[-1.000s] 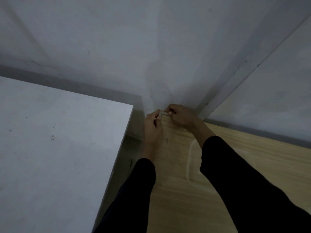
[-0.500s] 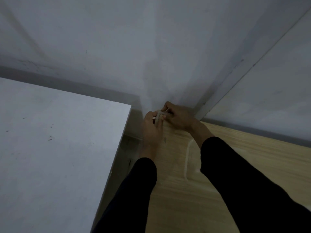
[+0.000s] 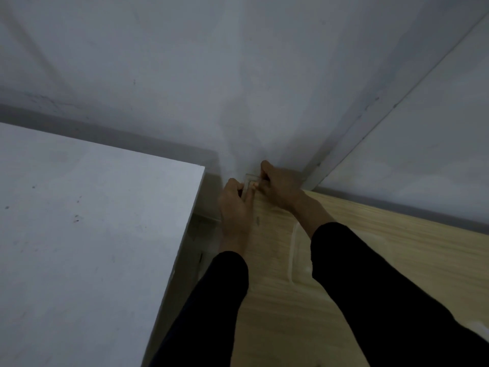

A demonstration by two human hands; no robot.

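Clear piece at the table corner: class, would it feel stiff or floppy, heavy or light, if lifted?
Probably light: the clear piece is small, and the left hand and right hand merely pinch it. Likely fairly stiff: its edge looks straight between them. Possibly slippery, as it looks smooth.

Long black sleeves (image 3: 375,292), both arms
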